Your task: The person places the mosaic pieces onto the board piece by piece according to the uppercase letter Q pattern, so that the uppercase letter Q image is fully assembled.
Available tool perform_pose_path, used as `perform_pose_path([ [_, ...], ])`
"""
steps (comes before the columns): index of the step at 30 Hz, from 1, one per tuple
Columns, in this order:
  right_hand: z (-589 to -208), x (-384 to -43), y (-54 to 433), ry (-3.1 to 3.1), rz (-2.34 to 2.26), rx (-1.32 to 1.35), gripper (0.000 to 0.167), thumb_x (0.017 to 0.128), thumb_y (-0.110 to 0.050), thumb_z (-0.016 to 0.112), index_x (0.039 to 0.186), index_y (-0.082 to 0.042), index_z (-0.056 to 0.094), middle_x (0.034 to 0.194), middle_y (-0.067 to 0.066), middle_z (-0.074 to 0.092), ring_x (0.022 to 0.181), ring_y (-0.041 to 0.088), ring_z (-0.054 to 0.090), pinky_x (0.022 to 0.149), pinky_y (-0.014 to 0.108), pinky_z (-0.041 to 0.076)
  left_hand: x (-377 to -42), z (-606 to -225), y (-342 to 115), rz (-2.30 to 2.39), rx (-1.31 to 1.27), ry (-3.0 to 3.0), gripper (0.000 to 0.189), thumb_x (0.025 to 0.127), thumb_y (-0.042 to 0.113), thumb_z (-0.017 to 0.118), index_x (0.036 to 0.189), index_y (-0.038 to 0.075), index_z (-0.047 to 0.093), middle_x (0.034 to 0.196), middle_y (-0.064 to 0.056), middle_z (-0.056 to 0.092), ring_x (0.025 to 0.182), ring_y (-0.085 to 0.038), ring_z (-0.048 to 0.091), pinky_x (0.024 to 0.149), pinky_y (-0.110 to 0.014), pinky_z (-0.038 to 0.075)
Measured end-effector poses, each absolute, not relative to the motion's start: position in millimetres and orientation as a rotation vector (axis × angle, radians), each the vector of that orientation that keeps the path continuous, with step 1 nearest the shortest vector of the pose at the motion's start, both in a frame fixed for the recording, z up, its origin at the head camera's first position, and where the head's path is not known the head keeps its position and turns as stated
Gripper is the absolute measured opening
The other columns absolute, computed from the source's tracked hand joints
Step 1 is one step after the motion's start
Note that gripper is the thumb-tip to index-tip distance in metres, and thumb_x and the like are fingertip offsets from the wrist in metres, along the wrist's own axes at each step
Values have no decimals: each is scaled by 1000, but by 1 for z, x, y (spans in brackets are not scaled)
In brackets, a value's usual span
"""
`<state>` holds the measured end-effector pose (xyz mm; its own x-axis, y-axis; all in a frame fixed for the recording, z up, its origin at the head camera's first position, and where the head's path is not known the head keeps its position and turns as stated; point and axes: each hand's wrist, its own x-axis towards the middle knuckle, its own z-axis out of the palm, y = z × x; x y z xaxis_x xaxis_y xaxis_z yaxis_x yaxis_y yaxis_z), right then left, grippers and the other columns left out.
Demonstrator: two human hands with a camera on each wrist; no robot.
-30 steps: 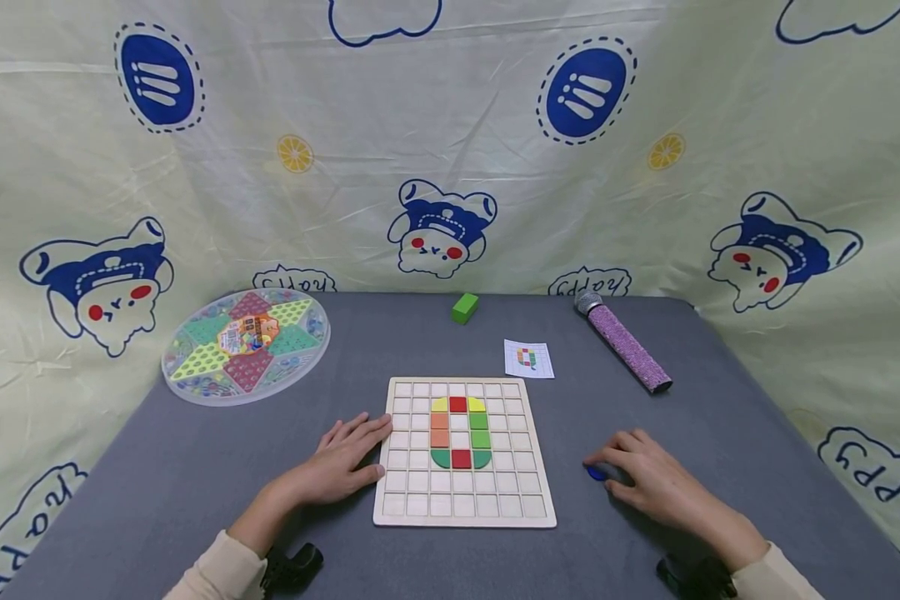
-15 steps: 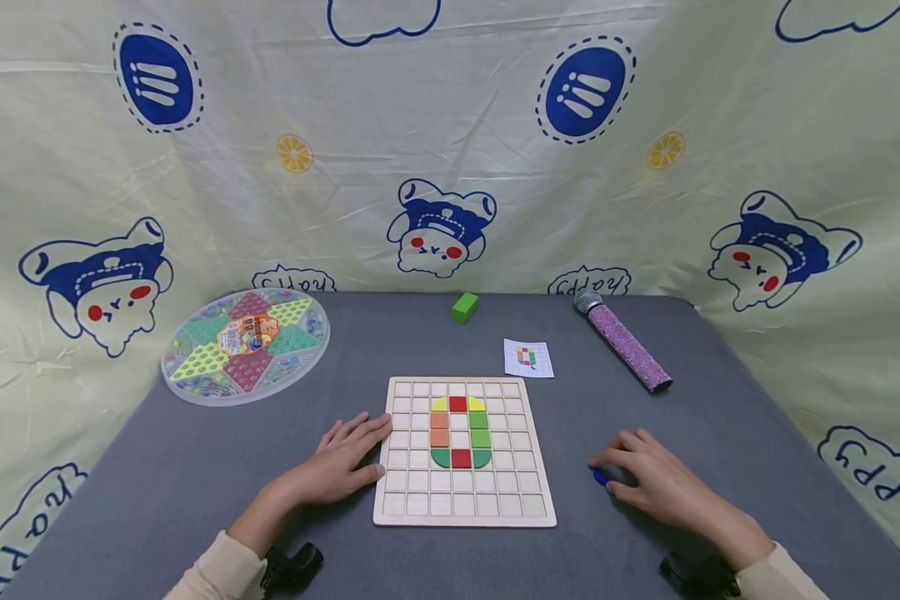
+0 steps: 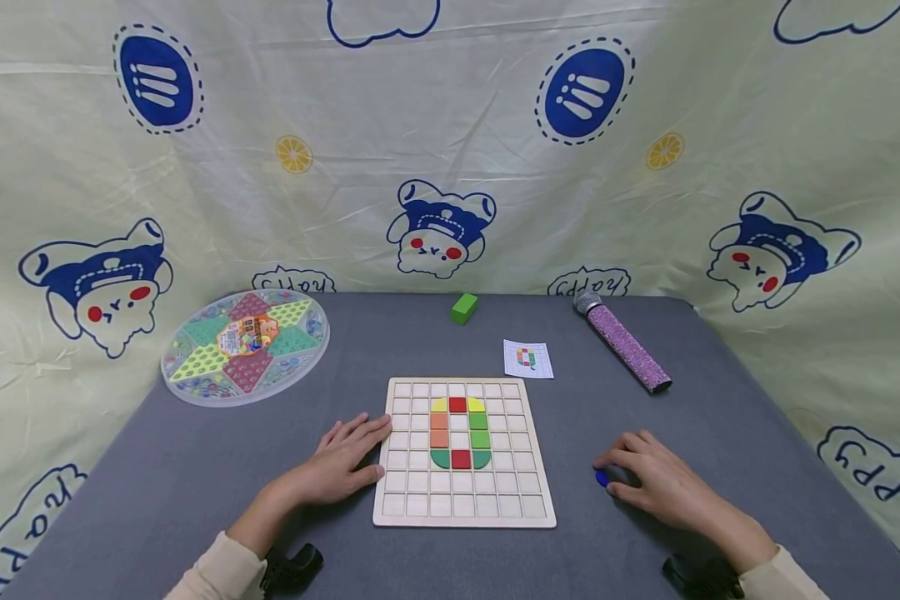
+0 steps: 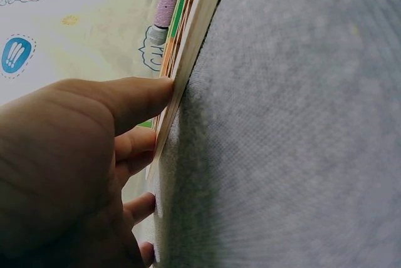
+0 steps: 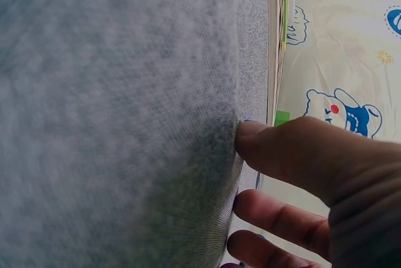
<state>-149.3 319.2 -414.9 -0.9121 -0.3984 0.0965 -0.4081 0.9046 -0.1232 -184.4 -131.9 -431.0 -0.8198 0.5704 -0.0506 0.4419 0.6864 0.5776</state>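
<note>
A pale wooden grid board [image 3: 420,505] lies on the table with a ring of flat pieces on it: yellow, red, orange and green. My left hand [image 3: 342,469] rests at the board's left edge, fingers extended, the thumb and fingertips touching the rim. In the left wrist view the thumb [image 4: 147,97] lies against the board's side. Right of the board, my right hand [image 3: 656,477] pinches a small flat blue piece [image 3: 602,477] between thumb and index finger, low at the table. Its shape is partly hidden by the fingers. In the right wrist view the thumb tip [image 5: 250,138] covers most of it.
Beyond the board's far right corner lies a small pattern card [image 3: 528,359]. A glittery pink microphone [image 3: 628,346] is at the back right. A green block [image 3: 464,308] sits at the far edge. A round star-patterned game board [image 3: 246,346] lies at the back left.
My right hand has slid slightly to the right and towards me, with the blue piece moving along between its fingers. The left hand and the board have stayed put.
</note>
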Motion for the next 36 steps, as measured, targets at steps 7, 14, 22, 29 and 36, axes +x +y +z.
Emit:
perform_pose_path([
  [7,-413,-149,317,-2998,204,640,23,76,-22,77,97,-28,70,92,-13,54,90,10,45,73,32,43,-185,-432,-132,822,809,2672,62,96,28,53,150,13,28,156,-6,27,146,-36,12,112,-64,3],
  [14,-410,-150,310,-2971,217,697,22,78,-25,75,99,-29,70,92,-15,53,88,7,43,71,28,42,-186,-433,-133,827,813,2669,62,96,29,53,150,12,28,156,-6,27,146,-37,12,112,-65,3],
  [22,-408,-152,289,-2816,280,873,23,77,-23,76,99,-27,71,91,-15,53,91,5,44,73,29,45,-185,-431,-132,818,804,2667,62,96,31,52,150,12,28,156,-6,27,146,-37,12,112,-65,3],
  [29,-405,-158,263,-2888,340,918,23,80,-26,74,103,-25,71,94,-13,55,91,4,43,71,25,44,-185,-430,-131,812,799,2665,62,96,30,52,150,12,27,157,-6,26,147,-36,11,112,-64,3],
  [36,-405,-164,237,-2874,378,1029,24,80,-30,74,103,-25,71,96,-13,57,91,5,42,72,23,42,-185,-430,-132,813,796,2665,62,96,30,52,150,12,27,157,-6,26,147,-36,11,112,-64,3],
])
